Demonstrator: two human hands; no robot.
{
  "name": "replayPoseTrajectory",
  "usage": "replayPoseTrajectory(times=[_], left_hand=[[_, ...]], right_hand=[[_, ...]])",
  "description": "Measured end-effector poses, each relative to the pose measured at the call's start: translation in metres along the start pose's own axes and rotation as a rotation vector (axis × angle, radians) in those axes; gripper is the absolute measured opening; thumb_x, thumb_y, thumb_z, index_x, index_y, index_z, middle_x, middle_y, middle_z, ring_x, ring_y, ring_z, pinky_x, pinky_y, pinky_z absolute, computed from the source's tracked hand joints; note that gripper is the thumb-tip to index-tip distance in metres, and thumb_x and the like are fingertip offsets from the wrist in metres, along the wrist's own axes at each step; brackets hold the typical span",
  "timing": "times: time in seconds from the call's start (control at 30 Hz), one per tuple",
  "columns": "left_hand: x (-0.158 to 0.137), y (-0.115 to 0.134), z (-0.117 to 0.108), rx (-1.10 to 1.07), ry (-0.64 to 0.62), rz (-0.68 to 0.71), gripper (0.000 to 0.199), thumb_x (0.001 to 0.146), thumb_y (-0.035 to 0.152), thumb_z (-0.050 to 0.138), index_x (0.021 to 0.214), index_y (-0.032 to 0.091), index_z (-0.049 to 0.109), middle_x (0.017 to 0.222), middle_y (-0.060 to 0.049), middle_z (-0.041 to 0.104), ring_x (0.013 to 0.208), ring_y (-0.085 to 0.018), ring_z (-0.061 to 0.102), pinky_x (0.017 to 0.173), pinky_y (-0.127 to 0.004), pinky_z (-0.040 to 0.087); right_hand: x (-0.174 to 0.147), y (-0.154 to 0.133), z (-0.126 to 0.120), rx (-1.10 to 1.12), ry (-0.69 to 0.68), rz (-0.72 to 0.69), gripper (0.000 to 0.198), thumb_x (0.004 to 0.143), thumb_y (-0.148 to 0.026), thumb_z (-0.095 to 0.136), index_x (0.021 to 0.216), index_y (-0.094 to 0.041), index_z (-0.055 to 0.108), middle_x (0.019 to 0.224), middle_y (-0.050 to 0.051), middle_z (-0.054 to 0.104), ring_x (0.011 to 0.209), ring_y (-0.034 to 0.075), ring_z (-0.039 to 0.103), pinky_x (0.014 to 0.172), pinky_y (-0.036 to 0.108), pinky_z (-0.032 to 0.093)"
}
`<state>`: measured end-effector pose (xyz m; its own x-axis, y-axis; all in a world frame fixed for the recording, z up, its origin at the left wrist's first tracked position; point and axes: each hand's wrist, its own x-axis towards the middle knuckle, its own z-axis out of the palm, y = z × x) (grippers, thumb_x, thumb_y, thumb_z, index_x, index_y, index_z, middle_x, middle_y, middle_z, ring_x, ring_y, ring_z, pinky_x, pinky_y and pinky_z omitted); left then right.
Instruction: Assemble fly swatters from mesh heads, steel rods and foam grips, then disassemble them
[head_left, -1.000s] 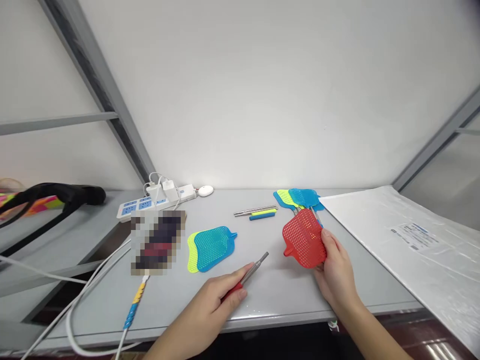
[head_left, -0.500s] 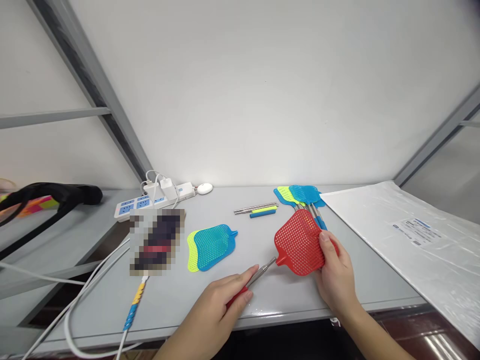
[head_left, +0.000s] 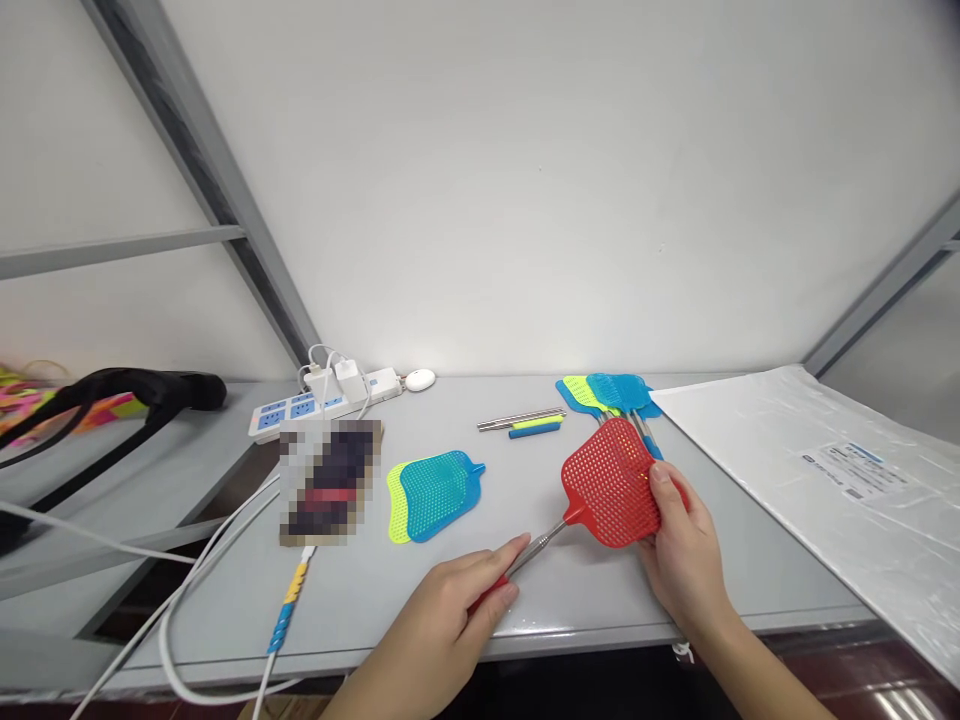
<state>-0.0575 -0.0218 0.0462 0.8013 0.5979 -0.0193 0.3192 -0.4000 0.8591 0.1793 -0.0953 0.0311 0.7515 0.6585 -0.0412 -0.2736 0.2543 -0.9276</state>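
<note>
Two hands: left hand (head_left: pixel 450 620) curls round a red grip (head_left: pixel 478 602), its ridged metal rod (head_left: pixel 536 549) jutting past the fingers; right hand (head_left: pixel 686 550) pinches the right edge of the red swatter head, thumb on top.
Red swatter head (head_left: pixel 611 485): thin perforated plastic, rounded square, tapered neck, held above the table; neck meets rod tip, depth of fit unclear.
Flat mesh pair: blue head (head_left: pixel 448 495) overlapping a yellow-green head (head_left: pixel 397 502).
Back row: shiny rods (head_left: pixel 517 420) beside yellow and blue tubes (head_left: pixel 535 430); stacked swatters (head_left: pixel 607 392) just beyond the red head.
Flanks: crinkled white package (head_left: pixel 780 430) right; power strip (head_left: pixel 330 408), looping cable (head_left: pixel 169 640), pixelated item (head_left: pixel 334 480) left.
Edges: front rim of the smooth grey tabletop (head_left: pixel 352 600) runs under both wrists; bare surface shows between blue and red heads.
</note>
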Motion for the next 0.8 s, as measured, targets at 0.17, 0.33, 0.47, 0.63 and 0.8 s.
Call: replayPoseTrajectory(times=[0.17, 0.33, 0.47, 0.63, 0.8], left_hand=[[-0.002, 0.002, -0.001, 0.002, -0.007, -0.015, 0.042, 0.098, 0.039, 0.043, 0.139, 0.037, 0.05, 0.135, -0.001, 0.06, 0.118, -0.022, 0.057, 0.101, -0.033, 0.044], [-0.003, 0.007, 0.002, 0.004, 0.021, -0.034, 0.041, 0.097, 0.04, 0.044, 0.137, 0.036, 0.053, 0.133, 0.0, 0.062, 0.119, -0.023, 0.057, 0.102, -0.034, 0.042], [-0.004, 0.019, 0.007, -0.06, 0.075, -0.03, 0.036, 0.096, 0.04, 0.046, 0.127, 0.034, 0.063, 0.099, -0.001, 0.074, 0.09, -0.022, 0.066, 0.083, -0.031, 0.05], [-0.003, 0.039, 0.01, -0.161, 0.084, 0.001, 0.03, 0.092, 0.042, 0.051, 0.106, 0.029, 0.074, 0.073, 0.0, 0.068, 0.073, -0.021, 0.06, 0.07, -0.027, 0.047], [0.019, 0.051, 0.008, -0.271, -0.119, -0.079, 0.039, 0.094, 0.048, 0.046, 0.097, 0.02, 0.072, 0.06, 0.004, 0.043, 0.056, -0.012, 0.035, 0.052, -0.023, 0.029]], right_hand=[[0.001, 0.001, 0.0, -0.001, -0.001, 0.011, 0.026, 0.079, -0.049, 0.07, 0.088, -0.025, 0.064, 0.076, -0.003, 0.061, 0.058, 0.012, 0.053, 0.049, 0.022, 0.042], [0.003, -0.004, -0.003, 0.034, -0.019, 0.061, 0.028, 0.076, -0.045, 0.074, 0.095, -0.026, 0.065, 0.082, -0.002, 0.063, 0.063, 0.012, 0.055, 0.049, 0.021, 0.044], [0.002, -0.013, -0.008, 0.007, -0.135, 0.141, 0.029, 0.074, -0.039, 0.079, 0.093, -0.023, 0.066, 0.076, -0.001, 0.061, 0.058, 0.011, 0.051, 0.045, 0.022, 0.04], [-0.01, -0.013, -0.006, -0.086, -0.31, 0.107, 0.031, 0.075, -0.042, 0.077, 0.069, -0.019, 0.055, 0.059, -0.003, 0.051, 0.049, 0.01, 0.043, 0.044, 0.024, 0.034], [-0.013, -0.017, 0.001, -0.022, -0.311, 0.075, 0.042, 0.082, -0.046, 0.07, 0.06, -0.021, 0.043, 0.048, -0.007, 0.037, 0.041, 0.008, 0.035, 0.042, 0.025, 0.03]])
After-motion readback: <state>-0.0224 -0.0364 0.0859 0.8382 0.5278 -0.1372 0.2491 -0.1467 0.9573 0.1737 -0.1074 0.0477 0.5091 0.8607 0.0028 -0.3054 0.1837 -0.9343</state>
